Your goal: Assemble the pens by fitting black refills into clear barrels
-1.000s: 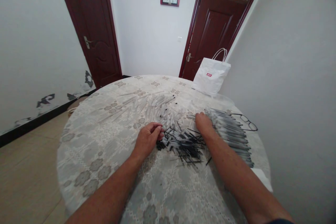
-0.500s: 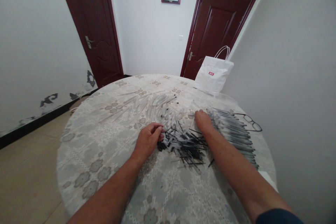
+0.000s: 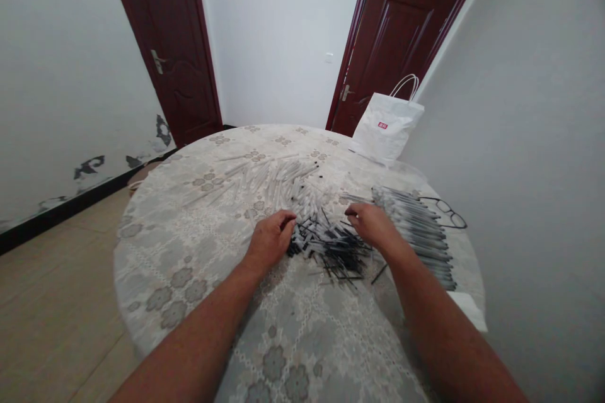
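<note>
My left hand is at the left side of a mixed pile, its thumb and fingers closed together. Whatever is between those fingertips is too small to make out. My right hand hovers by the pile's right side, fingers pinched; I cannot see what they hold. Thin black pen refills lie crisscrossed between the hands, mixed with short whitish and black pieces. Clear pen barrels fan out behind them. Beside my right hand, a row of pens lies side by side.
A patterned cloth covers the round table. At the back right stands a white paper bag. Eyeglasses lie right of the pen row, and a white flat item is at the right edge.
My right hand has drawn back from the pens' far left end toward the pile. My left hand has stayed nearly in place, its fingers slightly raised. The camera has tilted down a little.
</note>
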Motion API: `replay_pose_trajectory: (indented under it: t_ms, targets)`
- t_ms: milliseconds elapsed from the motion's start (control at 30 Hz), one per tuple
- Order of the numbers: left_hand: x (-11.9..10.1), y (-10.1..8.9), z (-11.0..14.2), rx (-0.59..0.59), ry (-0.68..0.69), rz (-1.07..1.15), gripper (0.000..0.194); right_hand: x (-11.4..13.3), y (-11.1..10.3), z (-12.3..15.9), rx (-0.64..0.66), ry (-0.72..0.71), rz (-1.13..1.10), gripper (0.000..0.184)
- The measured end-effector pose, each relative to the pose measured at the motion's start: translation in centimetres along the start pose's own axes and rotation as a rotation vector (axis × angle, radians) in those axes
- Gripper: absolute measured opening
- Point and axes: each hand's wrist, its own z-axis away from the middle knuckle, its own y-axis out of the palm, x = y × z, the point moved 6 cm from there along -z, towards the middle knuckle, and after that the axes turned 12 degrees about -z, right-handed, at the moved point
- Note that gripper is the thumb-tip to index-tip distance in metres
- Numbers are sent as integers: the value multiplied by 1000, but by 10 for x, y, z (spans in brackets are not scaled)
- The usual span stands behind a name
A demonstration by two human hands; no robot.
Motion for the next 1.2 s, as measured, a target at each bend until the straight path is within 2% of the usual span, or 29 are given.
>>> replay_pose_trajectory:
  t_ms: [133, 267, 500, 600, 767, 867, 1033, 1200]
  targets:
    - [0, 4, 1, 37, 48, -59, 17, 22, 6, 33, 81, -192, -289, 22]
    - [2, 0, 0, 16, 81, -180, 20, 35, 12, 48, 117, -320, -336, 24]
    - [19, -16, -9, -68, -27, -408, 23, 53, 27, 51, 142, -293, -119, 12]
    - [27, -22, -11, -83, -50, -469, 24, 58, 30, 51, 122, -304, -83, 15]
    - [37, -28, -14, -94, -102, -508, 21, 61, 31, 51, 114, -360, -151, 25]
    - [35, -25, -14, -27, -91, -562, 19, 60, 30, 50, 107, -351, -178, 24]
    - [30, -12, -6, 211, -71, -743, 24, 59, 29, 48, 81, -381, -236, 19]
    - [29, -6, -2, 298, -84, -874, 27, 58, 28, 49, 22, -439, -289, 21]
